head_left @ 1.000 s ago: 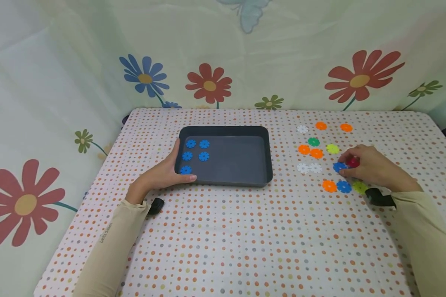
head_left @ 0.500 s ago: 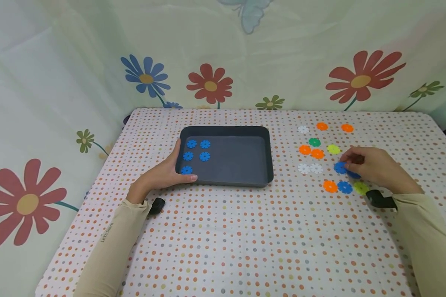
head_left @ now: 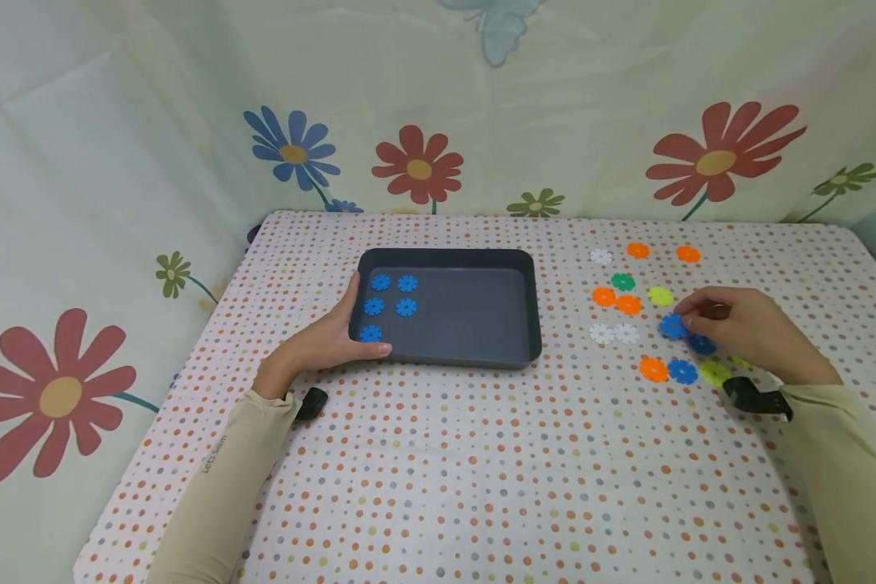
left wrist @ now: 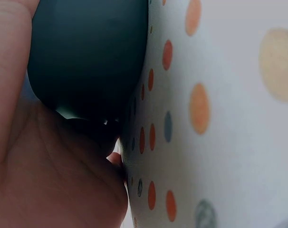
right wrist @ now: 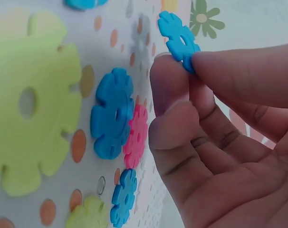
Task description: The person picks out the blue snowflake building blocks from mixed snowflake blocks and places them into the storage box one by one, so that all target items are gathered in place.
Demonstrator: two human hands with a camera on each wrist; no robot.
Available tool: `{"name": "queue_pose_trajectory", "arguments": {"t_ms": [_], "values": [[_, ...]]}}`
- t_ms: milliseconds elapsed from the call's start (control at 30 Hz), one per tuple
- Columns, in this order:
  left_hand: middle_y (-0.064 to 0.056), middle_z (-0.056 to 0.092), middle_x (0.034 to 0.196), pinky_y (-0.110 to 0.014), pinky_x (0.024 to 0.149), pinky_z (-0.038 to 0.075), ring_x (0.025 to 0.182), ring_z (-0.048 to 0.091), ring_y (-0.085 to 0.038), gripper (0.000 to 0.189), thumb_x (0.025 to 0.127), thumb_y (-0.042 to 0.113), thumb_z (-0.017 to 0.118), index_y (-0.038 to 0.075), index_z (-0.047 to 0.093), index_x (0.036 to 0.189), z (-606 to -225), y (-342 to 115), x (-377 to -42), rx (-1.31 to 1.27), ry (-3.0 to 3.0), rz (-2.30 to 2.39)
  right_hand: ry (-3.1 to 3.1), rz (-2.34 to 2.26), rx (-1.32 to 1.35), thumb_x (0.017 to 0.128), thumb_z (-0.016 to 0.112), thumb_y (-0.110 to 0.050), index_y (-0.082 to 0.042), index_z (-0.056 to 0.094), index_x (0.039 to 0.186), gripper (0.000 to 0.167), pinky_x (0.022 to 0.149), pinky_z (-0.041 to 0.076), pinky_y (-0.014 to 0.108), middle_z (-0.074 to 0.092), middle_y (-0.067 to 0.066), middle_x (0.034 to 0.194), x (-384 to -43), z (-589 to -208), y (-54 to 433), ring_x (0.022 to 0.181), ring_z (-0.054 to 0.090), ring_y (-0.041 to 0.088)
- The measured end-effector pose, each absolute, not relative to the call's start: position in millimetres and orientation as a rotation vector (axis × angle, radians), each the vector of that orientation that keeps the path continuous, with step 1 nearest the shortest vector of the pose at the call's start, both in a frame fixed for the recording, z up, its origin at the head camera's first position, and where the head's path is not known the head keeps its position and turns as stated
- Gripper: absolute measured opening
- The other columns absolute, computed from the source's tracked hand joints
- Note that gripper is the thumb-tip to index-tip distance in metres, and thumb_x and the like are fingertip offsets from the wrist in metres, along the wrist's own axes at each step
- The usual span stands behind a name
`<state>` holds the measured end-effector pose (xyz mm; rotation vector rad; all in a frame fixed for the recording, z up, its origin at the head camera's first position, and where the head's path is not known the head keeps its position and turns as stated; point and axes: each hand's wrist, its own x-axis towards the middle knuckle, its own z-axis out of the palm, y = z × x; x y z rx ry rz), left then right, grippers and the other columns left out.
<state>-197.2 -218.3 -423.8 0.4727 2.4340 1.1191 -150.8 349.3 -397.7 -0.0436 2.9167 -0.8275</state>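
Observation:
My left hand [head_left: 321, 337] grips the near left corner of a dark grey tray [head_left: 467, 324], thumb on the front rim and fingers along the left wall. Several blue flower-shaped plastic discs [head_left: 405, 307] lie in the tray's left part. At the right, my right hand [head_left: 748, 328] pinches another blue flower disc [right wrist: 176, 35] between thumb and fingertip, tilted and clear of the cloth in the right wrist view. Under that hand lie a blue disc [right wrist: 113, 114], a pink disc [right wrist: 136, 137] and a yellow-green disc [right wrist: 34, 104]. In the left wrist view the tray's wall [left wrist: 89, 52] is against the left palm.
Around the right hand, orange discs [head_left: 654, 369], white discs [head_left: 602, 333], a green disc [head_left: 624, 281] and a yellow disc [head_left: 660, 295] lie spread on the dotted tablecloth [head_left: 445, 470]. A flowered curtain [head_left: 591, 105] hangs behind the table.
My right hand has taken hold of a blue disc and raised it slightly; the red-pink disc seen by its fingers is now hidden in the head view. The left hand stays on the tray.

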Motion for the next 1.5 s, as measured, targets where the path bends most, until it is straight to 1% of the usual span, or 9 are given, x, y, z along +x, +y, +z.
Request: {"name": "queue_pose_trajectory", "arguments": {"t_ms": [133, 267, 600, 700, 767, 900, 967, 1267, 1500], "values": [[-0.003, -0.02, 0.176, -0.063, 0.124, 0.022, 0.163, 0.002, -0.034, 0.14, 0.089, 0.059, 0.083, 0.025, -0.028, 0.167, -424, -218, -196, 0.468, 2.435, 1.116, 2.903, -0.87, -0.022, 0.106, 0.064, -0.004, 0.01, 0.067, 0.12, 0.021, 0.069, 0.051, 0.028, 0.067, 0.033, 0.118, -149, -397, 348, 0.106, 0.064, 0.049], [-0.003, -0.019, 0.176, -0.062, 0.124, 0.022, 0.163, 0.002, -0.034, 0.141, 0.088, 0.059, 0.084, 0.026, -0.028, 0.167, -426, -219, -197, 0.463, 2.433, 1.116, 2.878, -0.89, -0.031, 0.108, 0.063, -0.005, 0.011, 0.066, 0.122, 0.022, 0.066, 0.051, 0.024, 0.068, 0.032, 0.117, -150, -396, 346, 0.103, 0.066, 0.048], [-0.004, -0.018, 0.177, -0.062, 0.124, 0.022, 0.163, 0.002, -0.034, 0.14, 0.088, 0.06, 0.083, 0.027, -0.029, 0.167, -427, -219, -200, 0.463, 2.448, 1.112, 2.786, -0.934, -0.053, 0.108, 0.063, -0.011, 0.008, 0.066, 0.125, 0.025, 0.068, 0.056, 0.031, 0.067, 0.031, 0.123, -160, -388, 335, 0.1, 0.067, 0.04], [-0.003, -0.019, 0.177, -0.062, 0.124, 0.022, 0.163, 0.001, -0.032, 0.141, 0.088, 0.06, 0.084, 0.027, -0.028, 0.167, -426, -219, -199, 0.453, 2.441, 1.115, 2.765, -0.97, -0.077, 0.108, 0.064, -0.012, 0.008, 0.066, 0.125, 0.026, 0.067, 0.057, 0.032, 0.068, 0.027, 0.119, -163, -387, 328, 0.09, 0.069, 0.031], [-0.003, -0.018, 0.177, -0.062, 0.124, 0.022, 0.163, 0.001, -0.032, 0.142, 0.087, 0.061, 0.084, 0.026, -0.028, 0.167, -427, -219, -199, 0.451, 2.442, 1.116, 2.754, -0.979, -0.092, 0.108, 0.065, -0.012, 0.007, 0.066, 0.125, 0.026, 0.067, 0.055, 0.034, 0.069, 0.022, 0.111, -164, -386, 324, 0.083, 0.068, 0.027], [-0.003, -0.017, 0.177, -0.061, 0.124, 0.022, 0.163, 0.002, -0.032, 0.143, 0.086, 0.063, 0.084, 0.027, -0.027, 0.167, -428, -218, -200, 0.443, 2.443, 1.118, 2.746, -0.991, -0.144, 0.109, 0.064, -0.015, 0.005, 0.067, 0.124, 0.025, 0.069, 0.051, 0.036, 0.069, 0.014, 0.092, -166, -381, 314, 0.076, 0.064, 0.028], [-0.002, -0.017, 0.177, -0.061, 0.124, 0.022, 0.163, 0.003, -0.032, 0.143, 0.086, 0.063, 0.084, 0.028, -0.027, 0.167, -429, -217, -200, 0.442, 2.443, 1.119, 2.734, -1.012, -0.163, 0.11, 0.064, -0.017, 0.004, 0.067, 0.124, 0.026, 0.07, 0.051, 0.036, 0.069, 0.012, 0.089, -168, -379, 309, 0.076, 0.063, 0.029], [-0.002, -0.017, 0.177, -0.06, 0.125, 0.022, 0.163, 0.003, -0.03, 0.141, 0.087, 0.059, 0.085, 0.027, -0.027, 0.167, -430, -217, -201, 0.454, 2.447, 1.116, 2.685, -1.056, -0.165, 0.109, 0.066, -0.02, 0.002, 0.067, 0.127, 0.028, 0.076, 0.051, 0.039, 0.07, 0.014, 0.093, -180, -370, 285, 0.081, 0.065, 0.03], [-0.002, -0.017, 0.177, -0.061, 0.125, 0.022, 0.163, 0.002, -0.031, 0.141, 0.088, 0.06, 0.084, 0.028, -0.028, 0.167, -428, -219, -200, 0.458, 2.445, 1.112, 2.682, -1.091, -0.196, 0.108, 0.068, -0.017, 0.003, 0.068, 0.125, 0.026, 0.068, 0.052, 0.037, 0.069, 0.015, 0.096, -188, -366, 269, 0.077, 0.065, 0.031]]}}
